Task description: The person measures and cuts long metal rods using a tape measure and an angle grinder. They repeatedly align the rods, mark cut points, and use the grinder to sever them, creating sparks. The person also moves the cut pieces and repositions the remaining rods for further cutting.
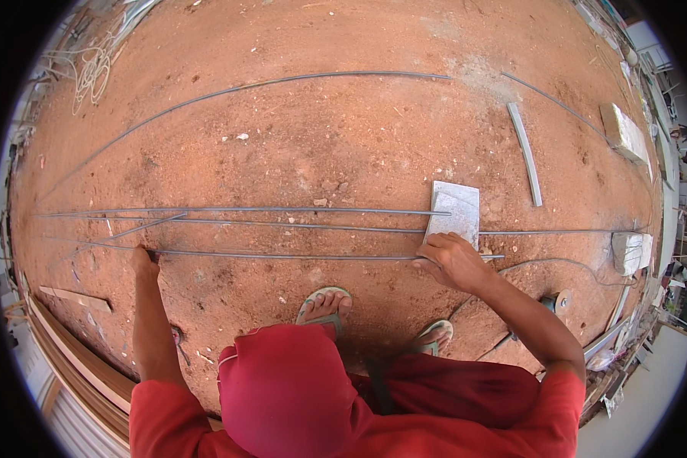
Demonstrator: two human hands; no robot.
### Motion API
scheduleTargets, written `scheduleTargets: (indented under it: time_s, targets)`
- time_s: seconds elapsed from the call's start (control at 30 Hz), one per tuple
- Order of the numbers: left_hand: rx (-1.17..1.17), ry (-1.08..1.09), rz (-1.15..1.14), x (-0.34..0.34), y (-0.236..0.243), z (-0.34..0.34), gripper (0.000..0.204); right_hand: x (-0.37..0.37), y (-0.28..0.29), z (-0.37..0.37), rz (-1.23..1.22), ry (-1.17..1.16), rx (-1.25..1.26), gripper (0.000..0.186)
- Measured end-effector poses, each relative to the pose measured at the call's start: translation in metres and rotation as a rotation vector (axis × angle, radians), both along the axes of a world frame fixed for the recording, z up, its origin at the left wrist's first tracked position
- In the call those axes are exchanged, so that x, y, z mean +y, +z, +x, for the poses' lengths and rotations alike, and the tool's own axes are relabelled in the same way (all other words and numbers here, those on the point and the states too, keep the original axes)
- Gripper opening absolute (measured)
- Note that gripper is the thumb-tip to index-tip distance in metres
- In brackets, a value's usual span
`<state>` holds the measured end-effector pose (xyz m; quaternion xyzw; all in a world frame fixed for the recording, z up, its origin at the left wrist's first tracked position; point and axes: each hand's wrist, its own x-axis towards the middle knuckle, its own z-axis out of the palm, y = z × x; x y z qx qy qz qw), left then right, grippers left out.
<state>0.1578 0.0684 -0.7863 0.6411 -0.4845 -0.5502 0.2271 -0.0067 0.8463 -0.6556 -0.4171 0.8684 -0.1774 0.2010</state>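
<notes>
A long thin metal rod (298,256) lies crosswise before me, just above the reddish ground. My left hand (146,261) is closed around it toward its left part. Farther right, my right hand (455,260) grips the same rod, fingers bent over it, with the rod's end sticking out beyond. Past this hand a flat grey slab (456,200) rests on the ground. Another metal rod (305,209) ends on top of the slab. Between these two runs a longer metal rod (320,226), passing the slab on to the right. A short rod (137,227) slants across near my left hand.
A pale block (631,253) stands at the right, another white block (626,133) beyond it. A curved rod (282,79) and a flat bar (525,156) lie farther off. A cable (538,262) and a disc-ended tool (562,301) are near my right arm. Boards (80,355) line the left.
</notes>
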Motion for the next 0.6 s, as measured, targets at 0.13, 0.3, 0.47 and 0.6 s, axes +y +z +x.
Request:
scheduleTargets:
  time_s: [0.13,0.3,0.47,0.6]
  targets:
    - [-0.258,-0.153,0.034,-0.001,-0.008,0.015,0.025,0.002,-0.005,0.007,0.101,-0.269,-0.128,0.032]
    - [-0.869,-0.232,-0.531,-0.021,0.002,0.028,0.037,0.03,-0.01,-0.008,0.209,-0.207,-0.061,0.049]
    - [-0.532,-0.988,-1.227,0.177,0.06,-0.093,0.035,0.041,-0.011,-0.004,0.281,-0.246,-0.108,0.051]
    - [0.156,-1.664,-0.848,0.389,0.115,-0.128,0.013,0.046,-0.015,-0.01,0.209,-0.249,-0.024,0.051]
